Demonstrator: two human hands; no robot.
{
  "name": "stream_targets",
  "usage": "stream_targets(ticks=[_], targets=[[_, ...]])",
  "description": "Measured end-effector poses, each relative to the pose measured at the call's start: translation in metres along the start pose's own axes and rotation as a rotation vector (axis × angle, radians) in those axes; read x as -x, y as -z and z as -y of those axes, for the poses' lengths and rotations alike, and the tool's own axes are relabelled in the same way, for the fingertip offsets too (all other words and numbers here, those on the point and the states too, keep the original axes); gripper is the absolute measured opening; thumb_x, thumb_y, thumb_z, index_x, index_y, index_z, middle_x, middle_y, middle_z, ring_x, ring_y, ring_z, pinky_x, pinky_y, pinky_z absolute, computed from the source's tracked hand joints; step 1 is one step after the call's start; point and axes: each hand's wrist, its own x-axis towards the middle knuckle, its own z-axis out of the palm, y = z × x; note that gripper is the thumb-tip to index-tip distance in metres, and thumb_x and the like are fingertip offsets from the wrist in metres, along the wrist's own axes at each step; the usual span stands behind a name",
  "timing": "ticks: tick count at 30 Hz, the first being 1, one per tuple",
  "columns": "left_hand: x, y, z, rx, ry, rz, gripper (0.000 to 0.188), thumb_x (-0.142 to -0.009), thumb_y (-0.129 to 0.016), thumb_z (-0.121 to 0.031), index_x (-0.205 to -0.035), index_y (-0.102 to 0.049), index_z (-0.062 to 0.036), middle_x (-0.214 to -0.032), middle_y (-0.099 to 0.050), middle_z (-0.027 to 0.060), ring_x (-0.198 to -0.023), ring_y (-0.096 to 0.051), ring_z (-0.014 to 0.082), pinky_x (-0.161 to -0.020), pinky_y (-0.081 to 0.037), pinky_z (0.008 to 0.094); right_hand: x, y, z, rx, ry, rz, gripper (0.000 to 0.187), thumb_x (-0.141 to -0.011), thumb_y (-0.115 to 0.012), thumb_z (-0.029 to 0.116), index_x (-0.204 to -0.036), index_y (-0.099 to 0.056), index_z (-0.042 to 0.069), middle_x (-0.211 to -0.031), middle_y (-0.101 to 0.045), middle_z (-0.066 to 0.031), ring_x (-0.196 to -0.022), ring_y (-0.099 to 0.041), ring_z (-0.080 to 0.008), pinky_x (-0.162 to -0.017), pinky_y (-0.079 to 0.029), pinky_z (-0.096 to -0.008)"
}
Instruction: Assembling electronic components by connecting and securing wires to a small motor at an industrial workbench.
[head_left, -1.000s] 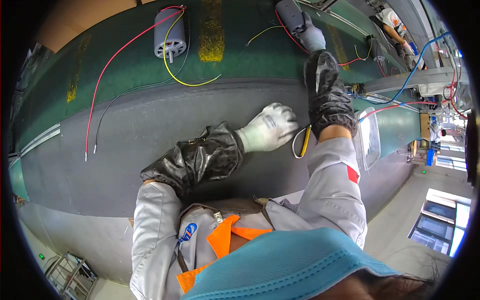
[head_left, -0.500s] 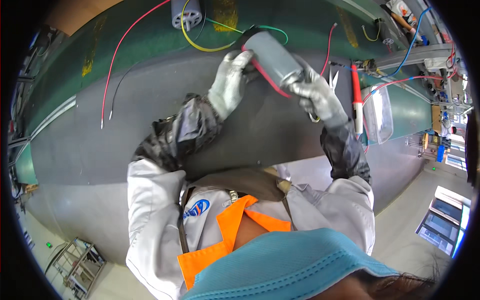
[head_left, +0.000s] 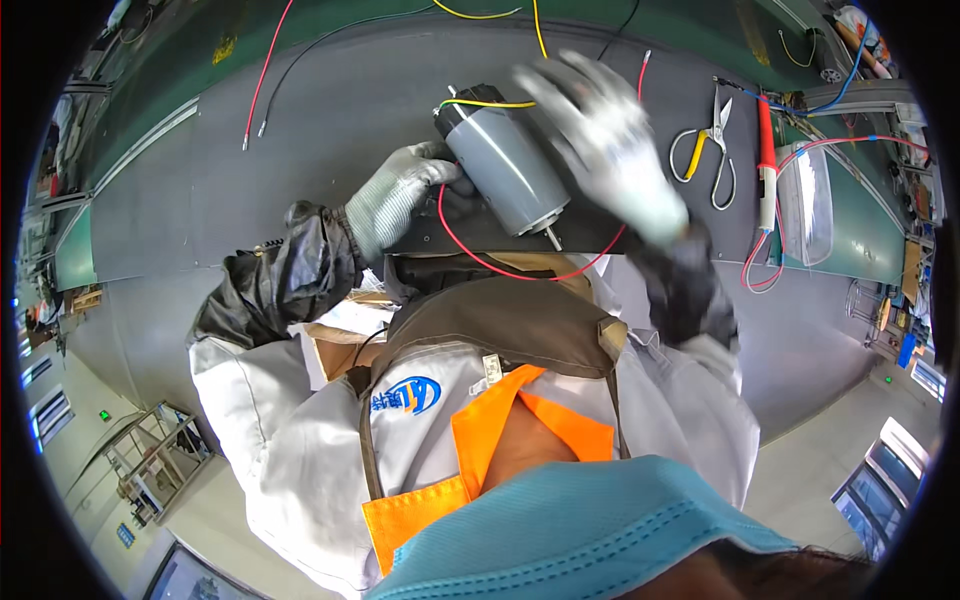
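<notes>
A grey cylindrical motor (head_left: 507, 172) with a black end cap lies tilted before me, its metal shaft pointing toward my body. My left hand (head_left: 395, 195), in a pale work glove, is closed against the motor's left side; its fingertips are partly hidden. From there a red wire (head_left: 480, 262) loops below the shaft to the right. A yellow-green wire (head_left: 490, 103) runs across the black cap. Off the motor's right side, my gloved right hand (head_left: 608, 140) is blurred, fingers apart, with nothing seen in it.
Yellow-handled scissors (head_left: 706, 150) lie right of my right hand. Beyond them are a red-and-white pen-shaped tool (head_left: 767, 165) with a cord and a clear plastic tray (head_left: 806, 205). Loose red (head_left: 264, 85) and black (head_left: 300, 62) wires lie at the far left of the dark mat (head_left: 180, 190).
The motor has come nearer to me and turned, with its shaft now toward my body. My right hand has let go of the shaft end. The whole view has shifted.
</notes>
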Motion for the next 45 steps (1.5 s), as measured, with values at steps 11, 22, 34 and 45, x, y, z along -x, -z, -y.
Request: stream_targets(ticks=[11, 22, 34, 45], targets=[[0.006, -0.009, -0.021, 0.259, -0.255, 0.011, 0.049, -0.107, -0.042, -0.038, -0.133, -0.054, 0.0012, -0.11, -0.065, 0.0176, -0.094, -0.068, 0.0244, -0.088, -0.056, 0.0366, 0.005, 0.04, 0.094, -0.392, 0.354, 0.494, 0.03, -0.085, -0.058, 0.011, -0.113, -0.065, 0.006, -0.072, -0.062, -0.0093, -0.064, -0.068, -0.0293, -0.056, -0.056, -0.0406], [-0.098, -0.068, -0.073, -1.521, -0.538, -0.308, 0.031, -0.103, -0.051, -0.034, -0.109, -0.064, -0.0069, -0.09, -0.069, 0.024, -0.089, -0.066, 0.0449, -0.078, -0.053, 0.0528, 0.003, -0.017, 0.128, -0.92, 0.603, 0.056, 0.025, -0.091, -0.062, 0.025, -0.101, -0.066, 0.003, -0.07, -0.063, -0.0148, -0.06, -0.063, -0.0336, -0.056, -0.052, -0.0483], [-0.069, -0.049, -0.045, -1.31, -0.494, -0.422, 0.033, -0.104, -0.05, -0.028, -0.127, -0.061, -0.0077, -0.104, -0.07, 0.0214, -0.092, -0.068, 0.0437, -0.079, -0.054, 0.0495, 0.218, 0.191, -0.306, 0.086, -1.241, 0.147, 0.031, -0.091, -0.063, 0.031, -0.108, -0.074, 0.007, -0.084, -0.073, -0.0137, -0.076, -0.07, -0.0253, -0.073, -0.054, -0.0374], [-0.069, -0.068, -0.05, -1.24, -0.371, -0.47, 0.032, -0.104, -0.049, -0.027, -0.126, -0.062, -0.007, -0.104, -0.07, 0.0227, -0.093, -0.068, 0.0433, -0.081, -0.054, 0.0486, 0.242, 0.139, -0.382, 0.425, -0.945, 0.099, 0.021, -0.085, -0.07, 0.029, -0.094, -0.076, 0.011, -0.091, -0.073, -0.0164, -0.089, -0.071, -0.035, -0.081, -0.056, -0.0427]])
